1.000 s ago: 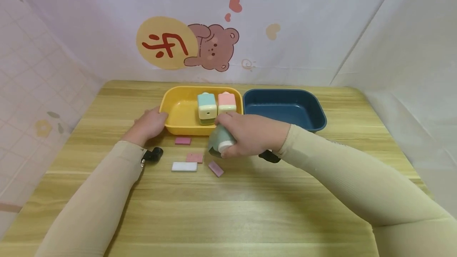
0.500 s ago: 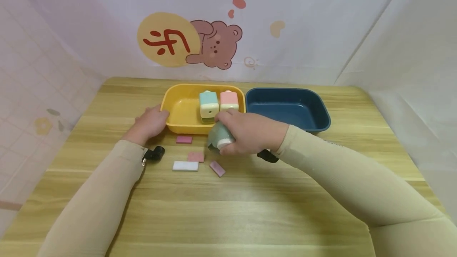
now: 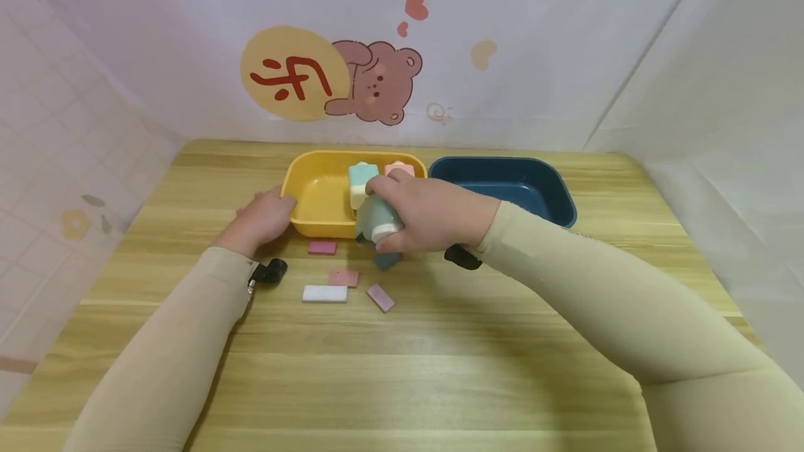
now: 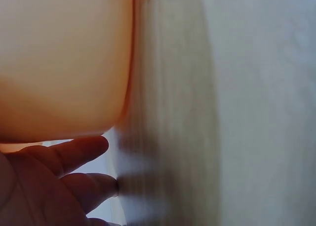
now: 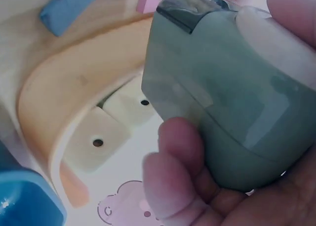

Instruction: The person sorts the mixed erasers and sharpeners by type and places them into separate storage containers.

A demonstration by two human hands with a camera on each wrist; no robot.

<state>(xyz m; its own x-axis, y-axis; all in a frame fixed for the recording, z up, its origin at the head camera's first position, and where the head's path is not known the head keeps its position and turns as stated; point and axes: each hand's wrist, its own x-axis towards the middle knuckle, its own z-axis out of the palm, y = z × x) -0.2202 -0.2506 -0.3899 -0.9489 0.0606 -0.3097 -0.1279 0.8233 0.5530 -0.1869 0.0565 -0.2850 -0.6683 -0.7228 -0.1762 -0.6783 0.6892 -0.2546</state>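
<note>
My right hand [image 3: 427,211] grips a grey-green rounded pencil sharpener [image 3: 380,213] with a white round part and a dark see-through section. It is held over the front wall of the yellow tray [image 3: 314,230]; in the right wrist view the fingers curl under the sharpener [image 5: 232,102]. Blue-and-cream [image 3: 363,174] and pink-and-cream [image 3: 400,169] sharpeners stand in the tray, the pink one partly hidden by my hand. My left hand [image 3: 266,217] rests against the tray's left side, and in the left wrist view its fingers [image 4: 84,149] reach down, fairly straight, beside the wall.
A dark blue tray [image 3: 565,211] adjoins the yellow one on the right. On the wooden table [image 3: 352,382] in front lie small eraser-like blocks: a magenta one [image 3: 322,248], a pink one [image 3: 343,278], a white one [image 3: 324,294], a mauve one [image 3: 380,297] and a blue one [image 3: 386,261].
My right hand has lifted the grey-green sharpener up and back toward the yellow tray. The blue block beneath it now shows. The left hand has stayed at the tray's side.
</note>
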